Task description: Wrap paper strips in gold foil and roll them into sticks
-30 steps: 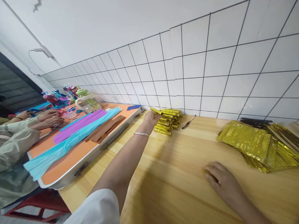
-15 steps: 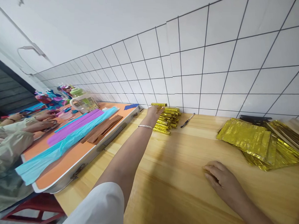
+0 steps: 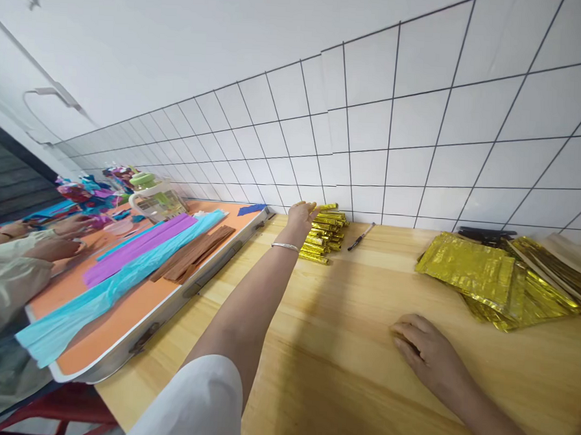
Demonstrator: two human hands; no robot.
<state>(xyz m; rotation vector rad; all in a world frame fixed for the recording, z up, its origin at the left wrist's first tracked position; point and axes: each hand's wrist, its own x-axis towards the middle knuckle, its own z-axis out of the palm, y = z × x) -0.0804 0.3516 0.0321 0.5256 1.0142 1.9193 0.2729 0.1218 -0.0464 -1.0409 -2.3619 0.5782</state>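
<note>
My left hand [image 3: 301,219] reaches out to the pile of rolled gold foil strips [image 3: 326,235] by the wall. Its fingers are closed on the end of one gold foil roll [image 3: 327,207], which slants across the top of the pile; the fingertips are partly hidden. My right hand [image 3: 423,346] rests on the wooden table with its fingers curled in, and nothing shows in it. Beyond it, at the right, lies a stack of flat gold foil sheets [image 3: 467,269].
A pen [image 3: 361,237] lies right of the pile. Left is an orange-topped board [image 3: 89,337] with blue crepe paper [image 3: 116,293], purple paper [image 3: 140,248], brown strips [image 3: 194,254] and a jug [image 3: 162,204]. Another person's hands [image 3: 58,238] work there. A tiled wall [image 3: 363,130] borders the table [image 3: 350,376].
The gold roll at my left hand has shifted right and now slants over the pile. My left hand has stayed at the pile; my right hand has hardly moved. The view has turned slightly.
</note>
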